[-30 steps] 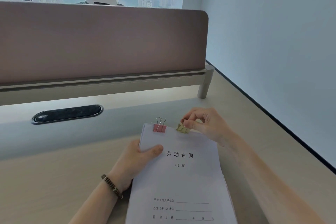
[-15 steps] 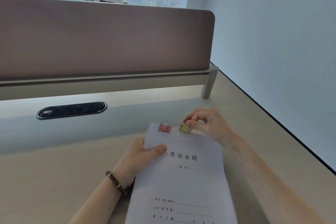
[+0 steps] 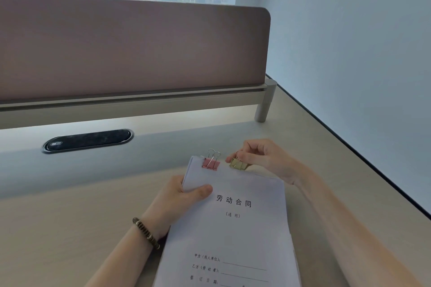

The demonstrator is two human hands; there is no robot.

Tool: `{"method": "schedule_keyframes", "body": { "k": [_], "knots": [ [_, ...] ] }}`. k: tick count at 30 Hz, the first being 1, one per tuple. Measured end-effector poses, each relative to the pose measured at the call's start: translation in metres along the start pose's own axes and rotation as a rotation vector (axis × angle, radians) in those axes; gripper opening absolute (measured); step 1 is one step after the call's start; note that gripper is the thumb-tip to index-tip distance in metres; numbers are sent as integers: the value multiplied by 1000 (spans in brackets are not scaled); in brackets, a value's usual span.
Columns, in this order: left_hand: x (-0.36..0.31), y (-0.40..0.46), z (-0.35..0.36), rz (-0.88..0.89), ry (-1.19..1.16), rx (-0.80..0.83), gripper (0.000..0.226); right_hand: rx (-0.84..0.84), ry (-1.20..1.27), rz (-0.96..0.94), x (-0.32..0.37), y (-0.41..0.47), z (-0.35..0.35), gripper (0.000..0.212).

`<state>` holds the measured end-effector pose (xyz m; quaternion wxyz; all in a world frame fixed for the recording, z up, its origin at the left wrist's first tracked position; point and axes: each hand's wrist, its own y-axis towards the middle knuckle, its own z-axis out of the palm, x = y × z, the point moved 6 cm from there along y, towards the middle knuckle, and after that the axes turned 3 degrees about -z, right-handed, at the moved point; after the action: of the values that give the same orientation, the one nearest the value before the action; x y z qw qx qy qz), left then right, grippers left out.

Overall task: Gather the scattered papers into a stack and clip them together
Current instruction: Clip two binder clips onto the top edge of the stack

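While the table (image 3: 70, 216) carries it, the paper stack (image 3: 233, 228) is held steady by the left hand (image 3: 179, 200), thumb on top, so sheets cannot slide. A pink clip (image 3: 211, 163) already bites the top edge; the right hand (image 3: 261, 158) pinches the gold clip (image 3: 239, 164) beside it. Behind stands a partition (image 3: 130, 49), not blocking.

Both arms reach forward from the bottom of the view. The left hand (image 3: 179, 196) lies on its side, thumb stretched out flat on top and the other fingers tucked under out of sight, so it grips. A bead band sits round the left wrist. The right hand (image 3: 263, 158) is farther out, wrist bent, fingers curled, with the thumb and first finger pinched together.
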<state>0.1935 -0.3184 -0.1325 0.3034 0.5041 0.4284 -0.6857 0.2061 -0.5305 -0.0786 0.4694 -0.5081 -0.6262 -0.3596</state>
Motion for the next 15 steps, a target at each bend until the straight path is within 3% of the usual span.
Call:
{"method": "schedule_keyframes", "body": {
  "k": [11,15],
  "knots": [
    [-1,-1,0,1,11,-5,32,-53,-26,-11,0,1,-1,30],
    [-3,-2,0,-1,25,-17,19,-104,-42,-39,1,3,-2,37]
  ]
}}
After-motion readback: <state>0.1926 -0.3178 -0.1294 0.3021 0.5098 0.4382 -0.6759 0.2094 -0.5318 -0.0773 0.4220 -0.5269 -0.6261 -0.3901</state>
